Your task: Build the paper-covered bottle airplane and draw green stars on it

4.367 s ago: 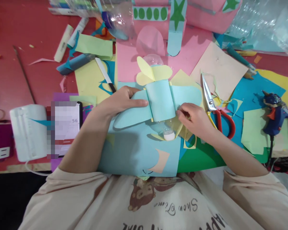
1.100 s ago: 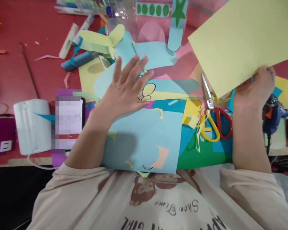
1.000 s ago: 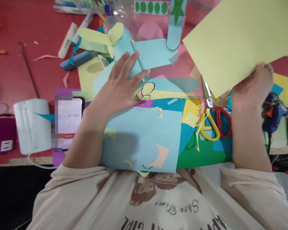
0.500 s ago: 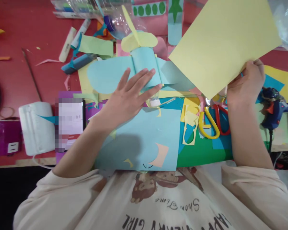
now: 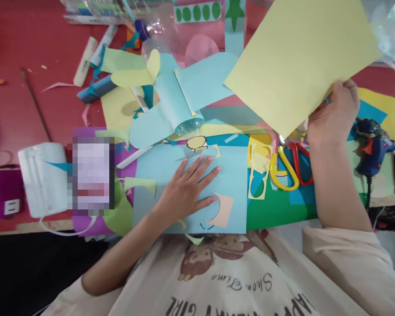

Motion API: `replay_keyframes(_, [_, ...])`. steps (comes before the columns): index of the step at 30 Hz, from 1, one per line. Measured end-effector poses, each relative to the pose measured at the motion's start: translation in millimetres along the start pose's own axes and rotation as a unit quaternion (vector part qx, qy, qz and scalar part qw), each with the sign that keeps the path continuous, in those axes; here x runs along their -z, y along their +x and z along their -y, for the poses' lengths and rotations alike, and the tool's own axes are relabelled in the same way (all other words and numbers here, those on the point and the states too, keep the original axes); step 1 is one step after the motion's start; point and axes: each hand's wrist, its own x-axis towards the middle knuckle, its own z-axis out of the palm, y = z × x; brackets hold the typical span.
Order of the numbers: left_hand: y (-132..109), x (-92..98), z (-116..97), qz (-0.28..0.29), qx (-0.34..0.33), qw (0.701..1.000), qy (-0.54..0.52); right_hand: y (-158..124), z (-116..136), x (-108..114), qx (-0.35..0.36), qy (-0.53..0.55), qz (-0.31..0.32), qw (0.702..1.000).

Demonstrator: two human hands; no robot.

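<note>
My left hand lies with spread fingers over a light blue sheet of paper, holding nothing. Paper scraps sit on that sheet, among them a peach one with a curved cut. Just beyond the fingertips is a blue paper airplane with a rolled body, flat wings and yellow tail pieces; it rests at a slant. At the right, my right hand pinches the near edge of a large pale yellow sheet, which is raised and tilted. Its fingertips are partly hidden by the paper.
Scissors with yellow and red handles lie near my right forearm. A blue glue gun is farther right. On the left are a phone, a white box-like device with a cable, and marker pens. Clear plastic lies at the back.
My left hand has left the paper airplane and moved toward me over the blue sheet. The airplane has turned and shifted left. My right hand still holds the yellow sheet.
</note>
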Motion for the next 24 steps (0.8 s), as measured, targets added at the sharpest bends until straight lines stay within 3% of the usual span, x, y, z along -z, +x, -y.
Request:
replay_keyframes(5, [21, 1.0, -4, -0.031, 0.007, 0.999, 0.0, 1, 1, -1, 0.03, -0.01, 0.015, 0.999])
replay_keyframes(12, [38, 1.7, -1, -0.014, 0.044, 0.999, -0.007, -3, 4, -5, 0.015, -0.089, 0.005, 0.996])
replay_keyframes(17, [45, 0.4, 5, -0.012, 0.08, 0.996, -0.037, -11, 9, -10, 0.023, -0.097, 0.069, 0.993])
replay_keyframes(20, [48, 5.8, 14, -0.058, 0.092, 0.99, -0.093, -20, 17, -12, -0.051, -0.139, 0.157, 0.976])
replay_keyframes(24, [49, 15.8, 31, -0.135, 0.138, 0.965, -0.175, -29, 22, -9, -0.208, -0.221, 0.293, 0.907])
